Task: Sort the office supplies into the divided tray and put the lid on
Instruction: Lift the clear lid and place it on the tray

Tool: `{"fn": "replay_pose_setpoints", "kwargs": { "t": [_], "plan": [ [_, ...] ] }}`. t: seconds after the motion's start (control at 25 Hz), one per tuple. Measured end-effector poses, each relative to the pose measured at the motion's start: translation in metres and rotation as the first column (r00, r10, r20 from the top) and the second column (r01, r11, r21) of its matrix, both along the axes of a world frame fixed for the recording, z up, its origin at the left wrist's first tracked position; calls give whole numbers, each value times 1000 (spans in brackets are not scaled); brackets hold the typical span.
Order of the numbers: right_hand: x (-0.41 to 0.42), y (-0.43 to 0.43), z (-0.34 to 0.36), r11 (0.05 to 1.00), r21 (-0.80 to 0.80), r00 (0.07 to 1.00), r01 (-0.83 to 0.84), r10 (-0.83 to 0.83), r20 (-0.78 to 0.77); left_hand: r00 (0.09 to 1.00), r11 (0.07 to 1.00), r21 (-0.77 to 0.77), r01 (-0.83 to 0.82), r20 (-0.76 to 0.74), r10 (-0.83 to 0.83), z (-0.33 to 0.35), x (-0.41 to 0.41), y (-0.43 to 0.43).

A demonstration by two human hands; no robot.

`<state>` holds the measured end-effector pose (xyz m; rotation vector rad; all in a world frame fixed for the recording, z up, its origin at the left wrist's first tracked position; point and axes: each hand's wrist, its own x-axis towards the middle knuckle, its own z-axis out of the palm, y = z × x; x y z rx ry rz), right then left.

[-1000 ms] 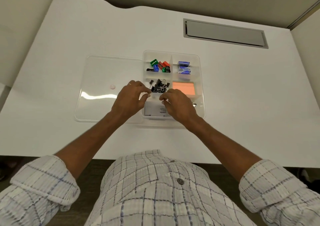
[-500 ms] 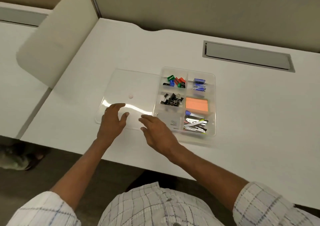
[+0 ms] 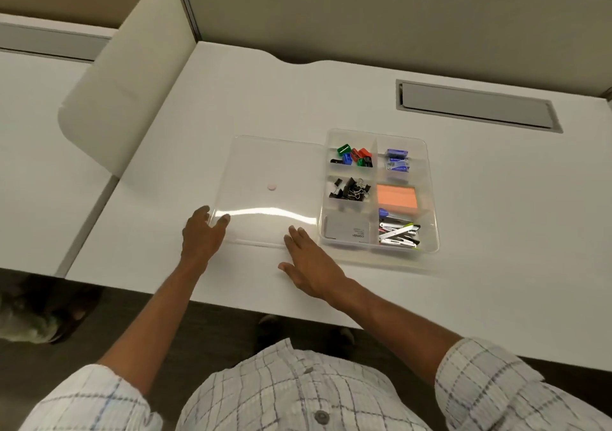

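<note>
The divided tray point(image 3: 430, 199) is seen on the white desk point(image 3: 496, 232), uncovered; the clear lid point(image 3: 265, 172) lies flat just left of the tray, touching its left wall. Inside the tray, coloured sharpeners point(image 3: 355, 156) fill the far-left compartment, black binder clips point(image 3: 351, 188) the one nearer, an orange pad point(image 3: 396, 196) the middle right, staplers point(image 3: 399, 232) the near right. The left hand point(image 3: 202, 237) is laid at the lid's near-left corner, fingers spread and loosely curled over the edge, nothing gripped; the right hand point(image 3: 309, 263) is placed at the lid's near edge, left of the tray, fingers extended flat and released.
</note>
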<state>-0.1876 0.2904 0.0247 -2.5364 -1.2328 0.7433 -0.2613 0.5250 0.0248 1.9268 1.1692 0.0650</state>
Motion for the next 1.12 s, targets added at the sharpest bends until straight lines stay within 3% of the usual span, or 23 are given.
{"fn": "replay_pose_setpoints", "kwargs": {
  "t": [0.12, 0.28, 0.4, 0.56, 0.68, 0.8, 0.88, 0.96, 1.04, 1.12],
  "plan": [
    [-11, 11, -2, 994, 36, 993, 104, -105, 47, 984, 960, -257, -107, 114, 140, 9, 3, 32],
    [-21, 27, 12, 946, 177, 956, 270, -285, 65, 944, 837, -544, -48, 250, 216, 37, 10, 58],
    [-25, 55, 37, 888, 361, 930, 284, -347, 122, 902, 817, -571, 80, 390, 185, 70, 20, 54],
    [-20, 91, 85, 729, 653, 876, 206, -435, 209, 813, 844, -477, 244, 575, 90, 127, 36, 22],
    [-12, 89, 115, 515, 819, 820, 252, -563, 102, 742, 844, -394, 365, 670, -8, 162, 51, -4],
    [2, 63, 136, 194, 895, 671, 402, -727, -143, 686, 836, -261, 483, 706, -176, 170, 64, -24],
    [15, 37, 141, -48, 842, 570, 538, -715, -405, 716, 875, -160, 458, 649, -256, 153, 62, -37],
    [21, 6, 143, -254, 720, 489, 646, -586, -646, 811, 928, -111, 356, 529, -248, 120, 53, -46],
    [23, -27, 139, -389, 627, 441, 675, -469, -765, 908, 932, -212, 295, 365, -205, 89, 39, -53],
    [26, -56, 131, -461, 569, 407, 681, -408, -817, 916, 846, -390, 363, 315, -248, 71, 34, -67]
  ]
}}
